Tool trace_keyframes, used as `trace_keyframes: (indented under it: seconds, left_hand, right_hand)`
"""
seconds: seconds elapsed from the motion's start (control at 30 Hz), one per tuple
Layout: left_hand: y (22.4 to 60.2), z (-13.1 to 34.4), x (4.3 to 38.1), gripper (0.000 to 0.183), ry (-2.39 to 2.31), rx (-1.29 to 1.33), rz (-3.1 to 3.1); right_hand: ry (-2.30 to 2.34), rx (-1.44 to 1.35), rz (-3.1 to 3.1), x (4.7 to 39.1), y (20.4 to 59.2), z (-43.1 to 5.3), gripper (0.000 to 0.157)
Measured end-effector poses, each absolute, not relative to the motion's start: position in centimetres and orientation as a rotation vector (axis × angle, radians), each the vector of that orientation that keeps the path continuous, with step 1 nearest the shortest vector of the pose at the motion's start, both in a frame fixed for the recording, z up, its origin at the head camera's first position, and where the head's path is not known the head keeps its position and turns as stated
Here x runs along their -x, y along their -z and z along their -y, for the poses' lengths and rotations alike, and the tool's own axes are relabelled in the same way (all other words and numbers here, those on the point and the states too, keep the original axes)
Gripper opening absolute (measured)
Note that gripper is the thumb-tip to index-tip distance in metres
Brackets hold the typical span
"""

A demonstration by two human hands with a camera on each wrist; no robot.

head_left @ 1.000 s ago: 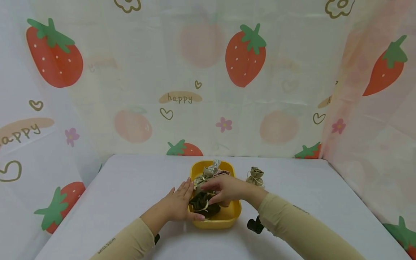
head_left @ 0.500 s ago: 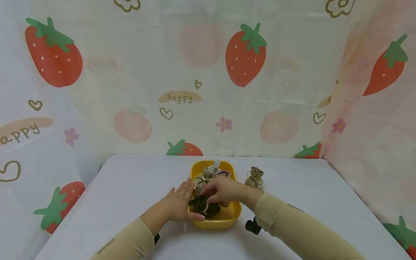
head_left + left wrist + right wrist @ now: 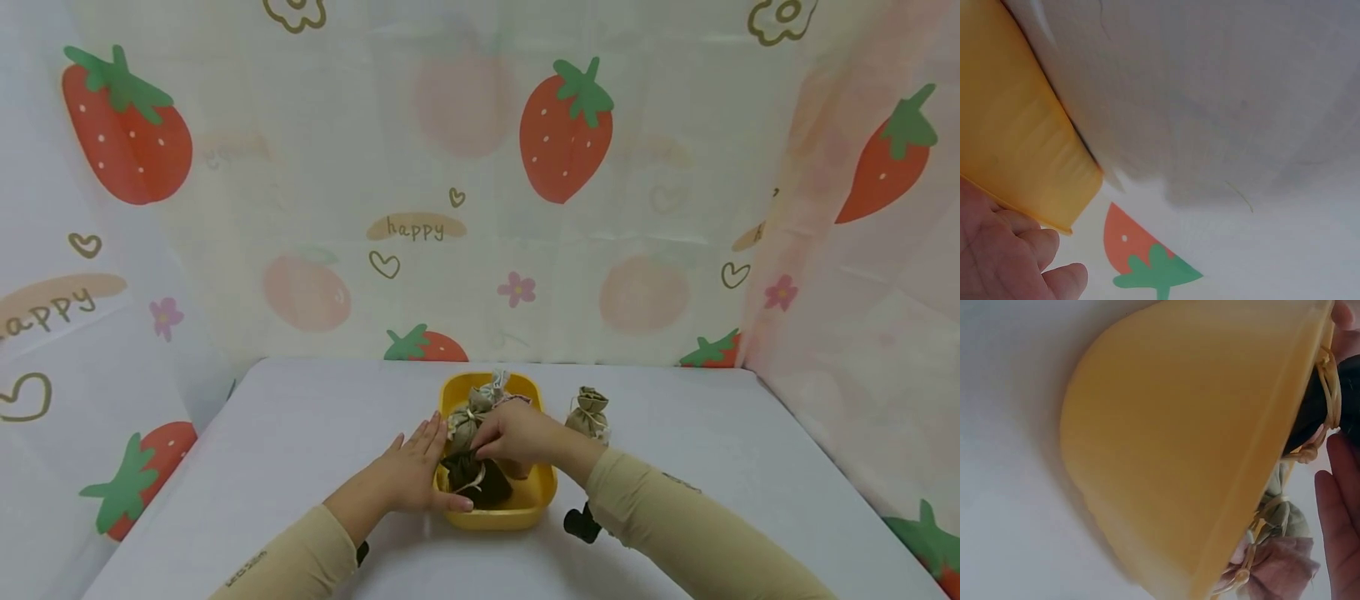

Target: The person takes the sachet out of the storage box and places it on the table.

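My left hand (image 3: 411, 473) rests on the left side of a yellow plastic basin (image 3: 498, 520), its fingers straight along the rim. In the basin's near part lies a dark drawstring pouch (image 3: 493, 486) with a pale cord. My right hand (image 3: 521, 435) reaches over the basin from the right and pinches the dark pouch's gathered top with thumb and fingers. Behind it sit a beige pouch (image 3: 462, 429), a silvery pouch top (image 3: 497, 384) and a pink pouch (image 3: 515, 399), partly hidden by my right hand. The right wrist view shows the dark cloth (image 3: 1311, 412) beside my fingers (image 3: 1337, 506).
One more khaki drawstring pouch (image 3: 588, 414) stands on the white table (image 3: 322, 433), right of the basin and behind my right forearm. Strawberry-printed cloth walls (image 3: 566, 133) enclose the table at the back and on both sides.
My right fingers have closed on the dark pouch's top, and its mouth has shifted within the basin. My left hand has stayed on the rim.
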State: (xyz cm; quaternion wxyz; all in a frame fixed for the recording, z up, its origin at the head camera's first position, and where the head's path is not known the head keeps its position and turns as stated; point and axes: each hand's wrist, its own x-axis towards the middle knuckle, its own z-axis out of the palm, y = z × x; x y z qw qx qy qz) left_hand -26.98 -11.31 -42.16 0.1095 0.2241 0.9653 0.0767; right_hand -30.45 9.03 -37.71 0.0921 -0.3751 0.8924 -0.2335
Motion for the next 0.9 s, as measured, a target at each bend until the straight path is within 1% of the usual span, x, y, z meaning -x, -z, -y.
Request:
trace_keyframes:
  seconds: [0.27, 0.5, 0.57, 0.73, 0.9]
  left_hand:
    - [42.1, 11.3, 26.9, 0.118, -0.193, -0.673, -2.855]
    - [42.4, 11.3, 26.9, 0.123, -0.187, -0.664, -2.856]
    - [42.5, 11.3, 26.9, 0.124, -0.183, -0.667, -2.857]
    - [42.3, 11.3, 26.9, 0.121, -0.176, -0.675, -2.863]
    - [42.1, 11.2, 26.9, 0.119, -0.176, -0.692, -2.885]
  right_hand:
    - [0.762, 1.086, -2.676, 30.5, 37.8, -9.9, 0.009]
    - [0.864, 0.964, -2.674, 30.3, 37.2, -10.7, 0.009]
    - [0.879, 0.975, -2.693, 30.1, 36.9, -10.9, 0.010]
    - [0.968, 0.941, -2.703, 29.9, 36.1, -11.6, 0.013]
    - [1.091, 0.820, -2.660, 29.7, 35.1, -12.4, 0.014]
